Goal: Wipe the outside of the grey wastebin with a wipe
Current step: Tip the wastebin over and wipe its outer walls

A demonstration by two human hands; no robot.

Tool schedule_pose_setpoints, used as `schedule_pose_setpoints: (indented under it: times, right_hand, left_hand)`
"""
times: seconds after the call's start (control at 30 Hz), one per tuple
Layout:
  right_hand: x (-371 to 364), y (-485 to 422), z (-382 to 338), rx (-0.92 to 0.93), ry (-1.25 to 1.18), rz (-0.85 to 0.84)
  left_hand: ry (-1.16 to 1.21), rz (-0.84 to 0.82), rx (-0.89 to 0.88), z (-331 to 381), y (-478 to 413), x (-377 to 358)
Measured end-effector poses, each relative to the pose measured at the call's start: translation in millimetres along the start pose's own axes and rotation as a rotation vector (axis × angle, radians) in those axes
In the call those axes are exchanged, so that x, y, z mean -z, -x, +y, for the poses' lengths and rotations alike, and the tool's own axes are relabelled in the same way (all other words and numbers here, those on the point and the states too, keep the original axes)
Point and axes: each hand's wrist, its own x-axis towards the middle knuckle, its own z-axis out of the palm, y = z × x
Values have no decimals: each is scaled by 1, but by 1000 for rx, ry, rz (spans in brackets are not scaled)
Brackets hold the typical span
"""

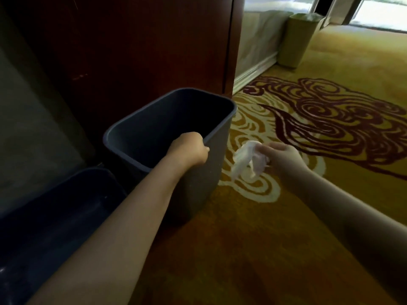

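Tilted grey wastebin (193,172); crumpled white wipe (246,159)

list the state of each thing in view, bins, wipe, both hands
grey wastebin: tilted on the carpet, looks empty, rim gripped
left hand: closed on the grey wastebin's near rim
right hand: closed on the wipe, apart from the bin
wipe: crumpled, hanging from the right hand, not touching the bin
dark bin: at lower left, open top, untouched
tan bin: upright by the far wall, liner inside
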Motion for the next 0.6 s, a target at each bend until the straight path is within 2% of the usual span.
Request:
schedule_pose_setpoints:
  times: [0.13,0.23,0.37,0.5,0.6]
  right_hand:
    - [5,2,14,20,-115,148]
    - [10,-12,-6,103,-75,269]
    - [5,-28,-35,228,-13,318]
    - [-10,-37,-49,393,107,384]
    - [-33,-37,-40,482,270,267]
  left_hand:
    - [173,55,47,7,2,9]
    - [431,112,76,6,2,17]
    - [821,240,101,5,-8,16]
    - [1088,200,166,8,-13,-15]
    - [1194,113,233,7,-11,-41]
